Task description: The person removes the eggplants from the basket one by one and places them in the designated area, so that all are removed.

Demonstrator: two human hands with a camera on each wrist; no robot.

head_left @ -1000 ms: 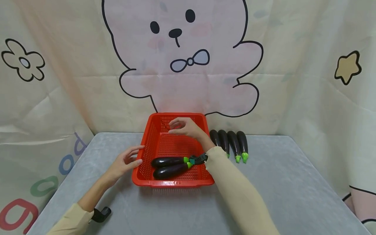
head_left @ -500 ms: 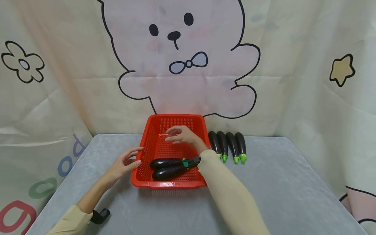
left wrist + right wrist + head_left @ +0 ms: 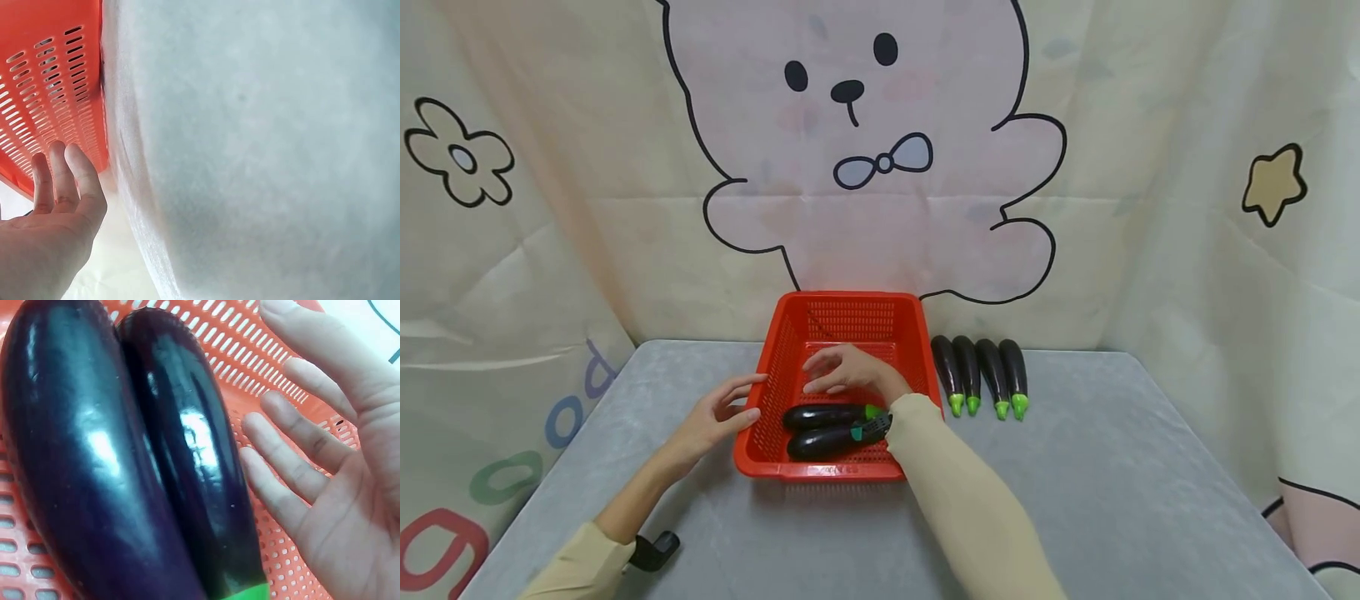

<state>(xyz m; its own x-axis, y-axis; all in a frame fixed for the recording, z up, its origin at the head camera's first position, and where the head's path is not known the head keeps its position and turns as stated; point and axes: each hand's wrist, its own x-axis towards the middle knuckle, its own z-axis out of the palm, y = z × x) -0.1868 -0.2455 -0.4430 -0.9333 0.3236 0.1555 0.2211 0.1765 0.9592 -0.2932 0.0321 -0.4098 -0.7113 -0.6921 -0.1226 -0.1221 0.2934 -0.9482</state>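
Right of centre in the head view, we see a row of four eggplants (image 3: 992, 367) lying side by side on the grey cloth (image 3: 1120, 467), green stems toward us. Behind the table hangs a curtain (image 3: 1165, 250) with a printed bear (image 3: 850, 225) at upper centre, a flower (image 3: 462, 158) at upper left and a star (image 3: 1272, 185) at upper right. The right sleeve (image 3: 962, 492) crosses the lower right corner of the red basket (image 3: 842, 472), which stands at centre.

That sleeve hides part of the basket's rim, and a black device (image 3: 877, 427) on the right wrist covers the stem end of the nearer of two eggplants (image 3: 823, 443) lying in the basket's lower half. In the right wrist view, we see this pair cut off at the edges.

The right hand (image 3: 850, 371) hangs over the basket, just beyond the pair, fingers apart and loosely bent, holding nothing. The left hand (image 3: 718, 415), at centre left, has its fingers apart and relaxed at the basket's left side, fingertips at the rim; how firmly they press we cannot tell.
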